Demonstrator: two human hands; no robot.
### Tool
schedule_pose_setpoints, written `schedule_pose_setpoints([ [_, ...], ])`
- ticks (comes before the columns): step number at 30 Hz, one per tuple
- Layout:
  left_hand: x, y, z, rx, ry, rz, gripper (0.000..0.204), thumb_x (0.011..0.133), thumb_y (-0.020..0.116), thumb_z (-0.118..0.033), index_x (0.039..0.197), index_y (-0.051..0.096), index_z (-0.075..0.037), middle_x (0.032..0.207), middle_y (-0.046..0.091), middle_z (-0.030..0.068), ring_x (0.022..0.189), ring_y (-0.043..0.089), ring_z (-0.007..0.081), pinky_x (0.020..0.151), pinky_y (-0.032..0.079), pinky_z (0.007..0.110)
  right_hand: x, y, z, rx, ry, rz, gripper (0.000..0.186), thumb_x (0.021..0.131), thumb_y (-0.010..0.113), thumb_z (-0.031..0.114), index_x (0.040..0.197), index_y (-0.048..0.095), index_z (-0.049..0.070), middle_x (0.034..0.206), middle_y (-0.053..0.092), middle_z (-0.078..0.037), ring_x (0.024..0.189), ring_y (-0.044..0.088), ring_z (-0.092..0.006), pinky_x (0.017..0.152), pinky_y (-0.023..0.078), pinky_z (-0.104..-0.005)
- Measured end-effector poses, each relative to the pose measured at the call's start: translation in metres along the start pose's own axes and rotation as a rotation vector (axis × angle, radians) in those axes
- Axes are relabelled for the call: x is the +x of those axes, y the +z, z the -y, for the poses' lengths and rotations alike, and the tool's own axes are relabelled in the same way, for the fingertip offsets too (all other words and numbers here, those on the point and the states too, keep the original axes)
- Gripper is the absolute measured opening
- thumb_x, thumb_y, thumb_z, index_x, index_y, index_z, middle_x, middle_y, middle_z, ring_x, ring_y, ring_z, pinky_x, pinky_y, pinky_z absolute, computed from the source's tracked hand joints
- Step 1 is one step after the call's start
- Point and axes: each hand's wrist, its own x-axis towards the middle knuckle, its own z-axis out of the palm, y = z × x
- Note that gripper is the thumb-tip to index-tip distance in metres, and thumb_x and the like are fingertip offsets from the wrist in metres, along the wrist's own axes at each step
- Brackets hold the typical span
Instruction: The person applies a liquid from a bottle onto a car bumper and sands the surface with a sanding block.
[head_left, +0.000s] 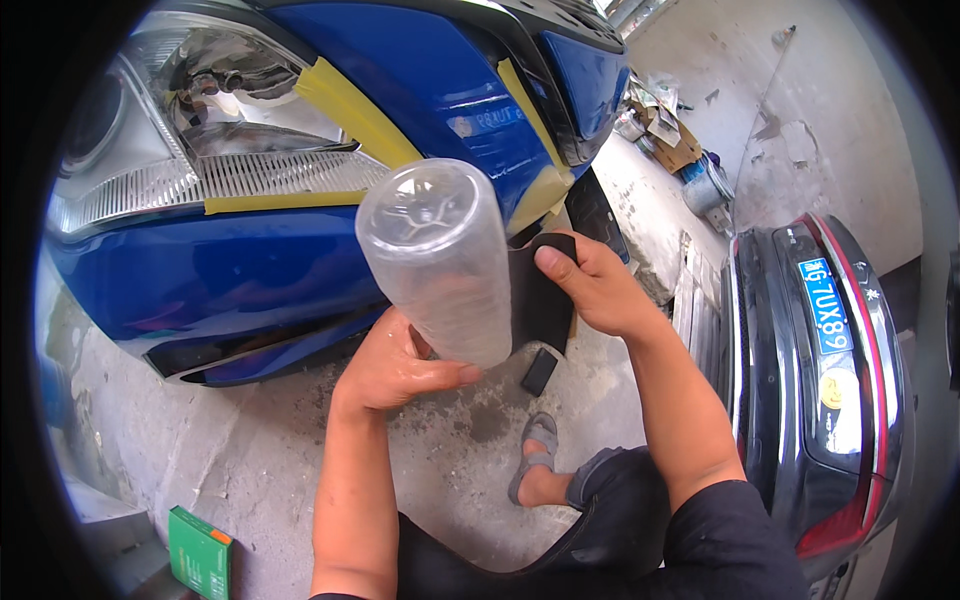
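Note:
My left hand (405, 370) grips a translucent plastic bottle (430, 250), tilted with its ribbed base uppermost. To its right, my right hand (590, 285) pinches a flexible black sheet (535, 295), its thumb on top; the bottle's lower end is beside the sheet, and whether they touch I cannot tell. Behind both hands is a blue vehicle front (200, 285) with a clear headlight (240, 100) and strips of yellow masking tape (355, 115) along its edges.
A small dark block (539, 371) lies on the concrete floor (260, 450) near my sandalled foot (537, 455). A green box (200, 550) is at lower left. A black car rear panel (760, 340) stands at right. Cans and papers (665, 120) are piled by the wall at upper right.

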Motion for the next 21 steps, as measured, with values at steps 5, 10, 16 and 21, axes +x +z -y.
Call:
schedule_pose_setpoints([
  [5,-0.004,-0.004,-0.002,-0.065,-0.021,-0.002,0.077,0.062,0.08,0.001,0.133,0.049,-0.001,0.124,0.058,0.0059,0.114,0.054,0.0163,0.098,0.043,0.033,-0.016,0.002,0.006,0.035,0.011,0.042,0.042,0.08,0.08,0.025,0.11,0.061,0.002,0.095,0.066,-0.001,0.087,0.061,-0.0103,0.077,0.049,-0.0258],
  [10,-0.003,0.004,0.001,-0.062,-0.005,-0.009,0.075,0.064,0.079,0.0,0.132,0.05,-0.001,0.124,0.058,0.0055,0.115,0.054,0.0166,0.099,0.042,0.033,-0.027,0.005,0.005,0.088,0.003,0.135,0.034,0.076,0.08,0.019,0.101,0.064,0.003,0.099,0.064,-0.005,0.091,0.06,-0.0127,0.083,0.047,-0.0273],
  [16,0.002,0.01,0.009,-0.092,-0.021,-0.084,0.077,0.062,0.079,-0.003,0.133,0.049,-0.001,0.125,0.058,0.0076,0.118,0.054,0.0184,0.102,0.041,0.035,-0.015,0.019,-0.018,0.236,-0.286,0.211,0.026,0.08,0.072,0.016,0.1,0.063,0.004,0.128,0.052,-0.014,0.12,0.048,-0.0244,0.103,0.034,-0.0371],
  [21,0.0,0.003,0.005,-0.205,0.087,-0.052,0.081,0.062,0.08,-0.01,0.134,0.046,-0.002,0.127,0.057,0.013,0.12,0.054,0.0242,0.103,0.041,0.037,-0.016,0.03,-0.007,0.177,-0.19,0.179,0.032,0.079,0.072,0.021,0.105,0.064,0.004,0.116,0.056,-0.01,0.111,0.053,-0.0214,0.097,0.039,-0.0349],
])
